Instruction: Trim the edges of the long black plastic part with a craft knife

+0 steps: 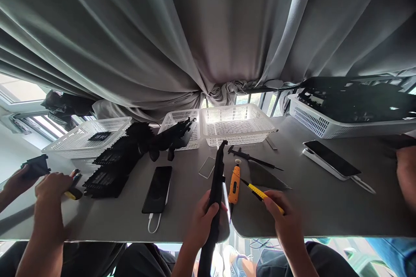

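The left hand (203, 220) was closed around a long black part (216, 181), thumb uppermost, near the front edge of the grey desk (183, 220). The part's long axis ran away from the person, leaning slightly right. Its narrow far end pointed toward the white basket (240, 139) at the back; its near end extended out past the desk edge. To its right, the right hand (283, 212) pinched a yellow cutter (258, 191) between thumb and fingers. The cutter's long axis lay diagonal, tip forward and left, apart from the black part.

On the desk, at far left, a co-worker's hands (53, 185) held a dark piece (36, 167). Next came a stack of black panels (108, 171), then a phone (158, 188) with a white cable (151, 217). Further right lay an orange tool (234, 187) and a caliper (255, 158). A second phone (331, 156) lay before a basket (308, 123) heaped with black pieces (357, 99).

Behind the desk, I saw grey curtains (227, 30), with daylight beneath.
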A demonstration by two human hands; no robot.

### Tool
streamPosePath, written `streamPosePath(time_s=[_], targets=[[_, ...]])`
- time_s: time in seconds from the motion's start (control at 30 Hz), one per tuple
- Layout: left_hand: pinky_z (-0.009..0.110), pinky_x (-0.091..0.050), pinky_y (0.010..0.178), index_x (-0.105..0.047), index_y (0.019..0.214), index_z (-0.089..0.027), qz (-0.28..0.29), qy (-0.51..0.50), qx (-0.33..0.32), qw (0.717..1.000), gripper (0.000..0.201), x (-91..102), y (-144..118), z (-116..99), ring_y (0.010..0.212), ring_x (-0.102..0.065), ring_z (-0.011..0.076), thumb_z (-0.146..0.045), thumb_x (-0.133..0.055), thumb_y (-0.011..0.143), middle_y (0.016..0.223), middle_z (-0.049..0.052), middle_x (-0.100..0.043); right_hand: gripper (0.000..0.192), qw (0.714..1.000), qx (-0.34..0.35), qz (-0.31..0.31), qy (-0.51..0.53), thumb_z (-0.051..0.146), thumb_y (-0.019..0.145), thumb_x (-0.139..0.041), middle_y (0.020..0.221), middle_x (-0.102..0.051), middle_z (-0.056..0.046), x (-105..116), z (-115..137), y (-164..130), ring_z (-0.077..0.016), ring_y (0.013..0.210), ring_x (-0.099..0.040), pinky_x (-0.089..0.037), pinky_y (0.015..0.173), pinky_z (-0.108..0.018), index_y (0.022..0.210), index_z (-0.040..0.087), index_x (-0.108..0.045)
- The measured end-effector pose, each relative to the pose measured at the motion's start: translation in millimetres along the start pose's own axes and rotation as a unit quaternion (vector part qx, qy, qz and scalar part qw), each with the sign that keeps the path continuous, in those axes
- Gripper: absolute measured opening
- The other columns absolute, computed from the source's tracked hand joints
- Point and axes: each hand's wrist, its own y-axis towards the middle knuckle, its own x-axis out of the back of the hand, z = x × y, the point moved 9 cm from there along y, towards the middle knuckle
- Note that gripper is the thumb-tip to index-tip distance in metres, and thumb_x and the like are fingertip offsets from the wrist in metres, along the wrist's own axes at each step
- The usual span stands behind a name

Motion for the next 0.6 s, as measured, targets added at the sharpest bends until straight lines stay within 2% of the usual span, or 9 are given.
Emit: streamPosePath(time_s=[0.17,0.3,0.47,0.6], targets=[[0.026,-0.044,0.059,-0.069,0.1,-0.016,-0.002,0.01,-0.011,1.0,0.032,1.5,1,0,0.059,-0.056,0.0126,-0.049,-0.069,0.098,0.084,0.004,-0.067,0.05,0.998,0.008,0.065,0.004,0.069,0.078,-0.084,0.089,-0.077,-0.009,-6,-5,4,-0.0271,0.083,-0.073,-0.062,0.071,-0.035,0.088,0.021,-0.078],[0.027,-0.044,0.061,-0.07,0.099,-0.016,-0.001,0.01,-0.019,1.0,0.036,0.9,1,-1,0.06,-0.055,0.0128,-0.052,-0.07,0.098,0.081,0.003,-0.065,0.051,0.998,0.008,0.058,0.002,0.071,0.078,-0.083,0.089,-0.078,-0.009,-6,-5,3,-0.0266,0.082,-0.072,-0.062,0.07,-0.034,0.085,0.021,-0.078],[0.027,-0.043,0.061,-0.071,0.098,-0.016,0.001,0.023,-0.021,1.0,0.039,-0.9,0,-4,0.06,-0.054,0.0135,-0.055,-0.069,0.099,0.075,0.002,-0.063,0.052,1.0,0.014,0.015,-0.007,0.074,0.082,-0.079,0.09,-0.077,-0.008,-4,-1,-2,-0.0261,0.084,-0.071,-0.059,0.072,-0.034,0.088,0.022,-0.077],[0.027,-0.044,0.061,-0.071,0.1,-0.017,-0.005,0.024,-0.016,1.0,0.041,-1.1,-1,-6,0.059,-0.053,0.0136,-0.057,-0.07,0.098,0.077,0.003,-0.065,0.052,1.0,0.012,0.021,-0.001,0.074,0.083,-0.078,0.091,-0.076,-0.007,-6,2,-6,-0.0259,0.085,-0.07,-0.058,0.071,-0.033,0.089,0.023,-0.076]])
